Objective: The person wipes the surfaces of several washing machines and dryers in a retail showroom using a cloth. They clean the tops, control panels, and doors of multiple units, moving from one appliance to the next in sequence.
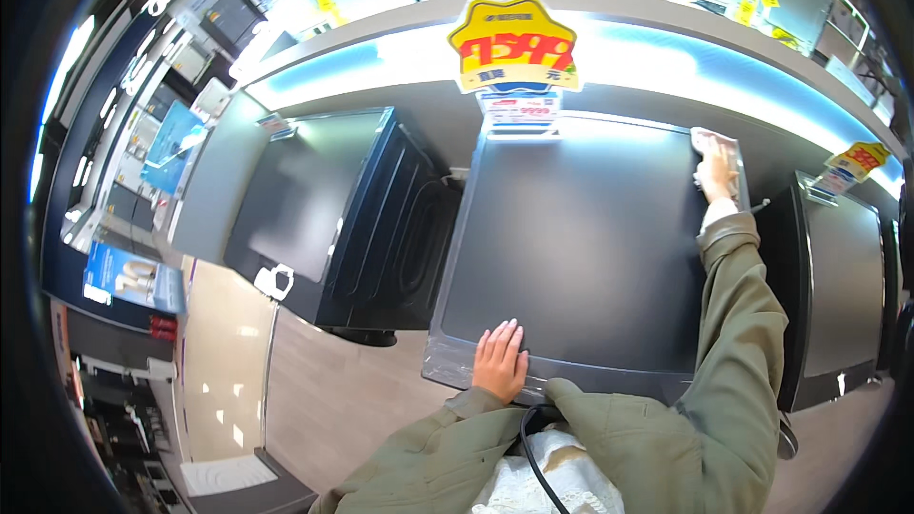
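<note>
A boxy floor appliance with a flat dark-grey top (581, 238), apparently a washing machine or dryer, stands right in front of me. My left hand (501, 362) lies flat on its near edge, left of the middle, fingers together and stretched forward, holding nothing. With the arm reaching far out, my right hand (714, 173) presses a pale pinkish cloth (703, 139) onto the far right corner of the top. The fingers partly cover the cloth. Clear film seems to cover the near left corner.
A yellow-and-red price sign (512, 46) stands at the top's far edge, above a small label card (522, 112). Similar dark appliances flank it, one at left (305, 190) and one at right (843, 276). Behind runs a lit shelf (381, 62). A black cord (529, 447) hangs before my chest.
</note>
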A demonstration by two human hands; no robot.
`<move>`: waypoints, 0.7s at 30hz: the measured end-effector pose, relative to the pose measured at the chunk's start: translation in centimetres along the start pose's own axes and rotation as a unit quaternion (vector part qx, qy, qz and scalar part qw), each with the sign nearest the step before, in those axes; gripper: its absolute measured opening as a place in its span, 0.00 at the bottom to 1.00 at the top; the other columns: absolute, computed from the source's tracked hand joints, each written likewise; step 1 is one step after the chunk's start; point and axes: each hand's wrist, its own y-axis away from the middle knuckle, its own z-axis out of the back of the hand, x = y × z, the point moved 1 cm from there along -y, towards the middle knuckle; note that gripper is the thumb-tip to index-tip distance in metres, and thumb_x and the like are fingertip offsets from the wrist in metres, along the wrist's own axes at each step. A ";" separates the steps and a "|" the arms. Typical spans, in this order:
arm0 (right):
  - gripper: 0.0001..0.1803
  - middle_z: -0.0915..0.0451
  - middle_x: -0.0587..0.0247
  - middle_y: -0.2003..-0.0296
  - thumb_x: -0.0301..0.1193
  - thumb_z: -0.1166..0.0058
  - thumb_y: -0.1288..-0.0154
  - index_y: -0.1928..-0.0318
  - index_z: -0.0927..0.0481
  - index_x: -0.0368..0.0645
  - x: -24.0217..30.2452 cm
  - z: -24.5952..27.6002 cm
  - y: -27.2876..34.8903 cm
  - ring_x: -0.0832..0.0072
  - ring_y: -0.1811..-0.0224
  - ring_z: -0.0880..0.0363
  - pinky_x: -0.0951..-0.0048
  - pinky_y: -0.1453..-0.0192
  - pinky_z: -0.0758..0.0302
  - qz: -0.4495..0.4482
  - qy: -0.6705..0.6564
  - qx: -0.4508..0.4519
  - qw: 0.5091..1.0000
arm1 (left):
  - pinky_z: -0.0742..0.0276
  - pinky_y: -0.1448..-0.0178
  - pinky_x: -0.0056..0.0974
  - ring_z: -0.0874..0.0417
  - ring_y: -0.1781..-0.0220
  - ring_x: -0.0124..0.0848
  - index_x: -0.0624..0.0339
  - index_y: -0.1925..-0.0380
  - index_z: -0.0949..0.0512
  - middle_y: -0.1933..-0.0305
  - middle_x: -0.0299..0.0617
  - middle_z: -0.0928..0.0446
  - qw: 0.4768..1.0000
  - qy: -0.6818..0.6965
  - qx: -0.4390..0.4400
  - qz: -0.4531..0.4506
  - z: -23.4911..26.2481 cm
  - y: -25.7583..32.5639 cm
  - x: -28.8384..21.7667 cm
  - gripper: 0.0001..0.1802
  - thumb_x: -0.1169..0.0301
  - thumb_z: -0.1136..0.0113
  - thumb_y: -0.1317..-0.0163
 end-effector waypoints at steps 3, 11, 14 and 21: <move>0.29 0.38 0.60 0.35 0.25 0.58 0.41 0.36 0.35 0.51 1.2 0.2 -0.7 0.60 0.30 0.48 0.20 0.41 0.56 0.025 0.008 0.013 1.000 | 0.44 0.31 0.48 0.35 0.35 0.40 0.61 0.45 0.31 0.39 0.46 0.33 1.000 -0.007 -0.003 0.009 0.6 -0.1 -0.1 0.23 0.68 0.48 0.41; 0.31 0.33 0.54 0.38 0.16 0.59 0.50 0.43 0.26 0.51 1.7 6.0 11.0 0.52 0.34 0.41 0.61 0.32 0.41 0.240 -0.077 0.085 0.964 | 0.46 0.30 0.50 0.36 0.34 0.42 0.63 0.45 0.32 0.39 0.47 0.34 0.999 -0.006 -0.036 -0.013 -1.1 0.3 0.7 0.22 0.72 0.50 0.42; 0.28 0.30 0.49 0.41 0.16 0.64 0.45 0.45 0.25 0.49 0.4 9.6 19.8 0.52 0.38 0.35 0.59 0.33 0.39 0.286 -0.080 0.118 0.948 | 0.47 0.30 0.51 0.38 0.34 0.43 0.64 0.45 0.33 0.39 0.48 0.34 0.999 0.014 -0.032 -0.039 -0.9 0.1 0.3 0.22 0.73 0.50 0.42; 0.20 0.26 0.63 0.46 0.28 0.50 0.47 0.52 0.22 0.57 14.5 12.3 40.6 0.62 0.40 0.32 0.35 0.52 0.34 0.354 -0.075 0.081 0.929 | 0.46 0.32 0.50 0.39 0.35 0.48 0.67 0.46 0.32 0.38 0.54 0.37 0.984 0.109 -0.118 -0.077 -0.4 0.6 0.7 0.20 0.70 0.55 0.37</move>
